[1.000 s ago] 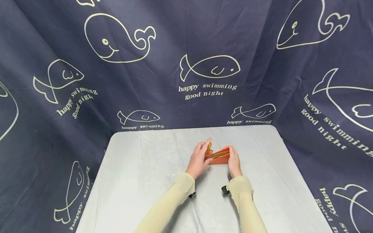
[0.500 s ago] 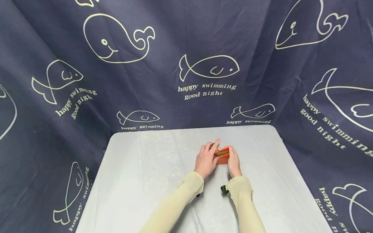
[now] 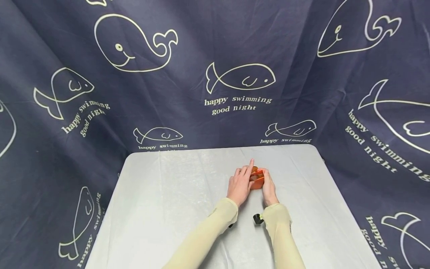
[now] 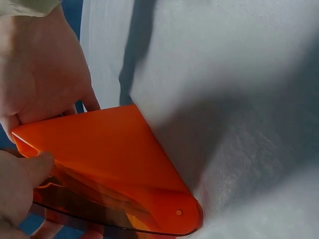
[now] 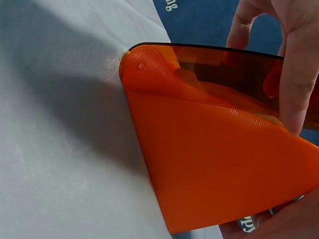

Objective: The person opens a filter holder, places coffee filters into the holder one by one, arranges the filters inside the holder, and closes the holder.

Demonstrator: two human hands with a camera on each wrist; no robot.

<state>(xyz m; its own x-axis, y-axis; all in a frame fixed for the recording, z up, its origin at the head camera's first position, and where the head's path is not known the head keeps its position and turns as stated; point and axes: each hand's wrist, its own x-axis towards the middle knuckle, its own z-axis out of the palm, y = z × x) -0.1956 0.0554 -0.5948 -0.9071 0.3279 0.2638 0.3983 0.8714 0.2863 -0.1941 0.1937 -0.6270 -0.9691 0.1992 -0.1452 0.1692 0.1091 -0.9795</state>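
An orange plastic box (image 3: 258, 184) with slanting flat sides stands between the two hands in the head view. Its see-through amber lid (image 5: 209, 74) turns on a round pivot at one corner and stands partly raised. My left hand (image 3: 240, 185) pinches the lid: the thumb is at the box's rim, and fingertips show through the amber plastic in the right wrist view. My right hand (image 3: 269, 188) holds the box from its right side; in the left wrist view this hand (image 4: 45, 74) lies behind the orange wall, most fingers hidden. The inside of the box is largely hidden.
The box is on a table with a pale grey cover (image 3: 174, 209). Behind and beside it hangs a dark blue curtain (image 3: 188, 45) printed with whales, fish and words. A small black piece (image 3: 258, 219) sits beneath the right wrist.
My left hand has moved to the right with the amber lid, closer to my right hand, and the gap between the hands has narrowed. The right hand has stayed nearly still.
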